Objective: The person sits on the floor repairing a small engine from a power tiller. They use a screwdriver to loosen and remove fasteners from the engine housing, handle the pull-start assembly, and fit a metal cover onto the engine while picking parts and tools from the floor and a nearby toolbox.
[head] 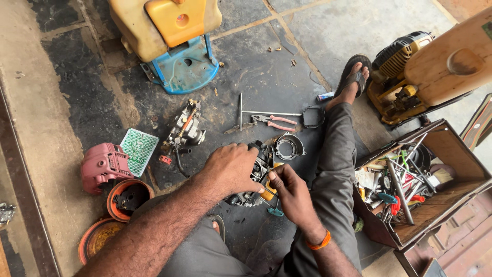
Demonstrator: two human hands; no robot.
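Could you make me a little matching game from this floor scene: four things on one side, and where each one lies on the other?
Things:
1. pliers
2. pink engine cover
3. wooden toolbox
4. black engine part

Places:
A. far left on the floor, beside the orange round parts
B. under the left hand and right hand
C. on the floor beyond the hands, next to a T-shaped wrench
D. on the right, past the bent leg

Pairs: 1-C, 2-A, 3-D, 4-B
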